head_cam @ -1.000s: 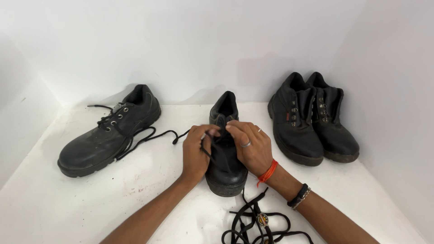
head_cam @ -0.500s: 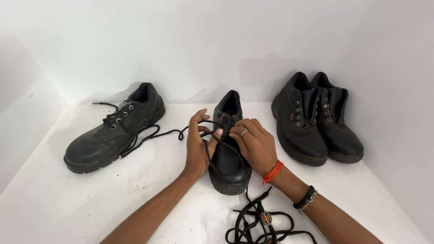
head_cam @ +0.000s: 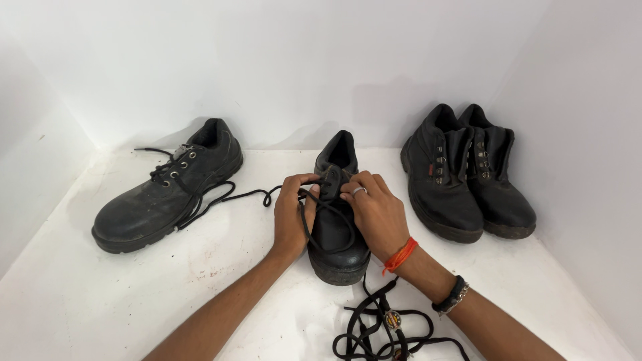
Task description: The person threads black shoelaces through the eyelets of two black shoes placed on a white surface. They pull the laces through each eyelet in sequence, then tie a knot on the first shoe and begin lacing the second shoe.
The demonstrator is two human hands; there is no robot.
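A black leather work shoe [head_cam: 338, 251] stands in the middle of the white surface, toe towards me. My left hand [head_cam: 292, 215] pinches its black lace [head_cam: 328, 220] at the left row of eyelets. My right hand [head_cam: 376, 212], with a ring and an orange wrist thread, grips the lace and tongue on the right side. A loop of lace hangs down over the shoe's front, and the lace's free end trails left across the surface.
A second black shoe [head_cam: 167, 190], laced loosely, lies at the left. Two unlaced black shoes [head_cam: 465, 174] stand side by side at the right near the wall. A tangle of black laces [head_cam: 384, 327] lies by my right forearm. White walls enclose three sides.
Both hands have shifted slightly on the middle shoe's eyelets, and the lace loop now hangs lower over its front. The view has drifted a little.
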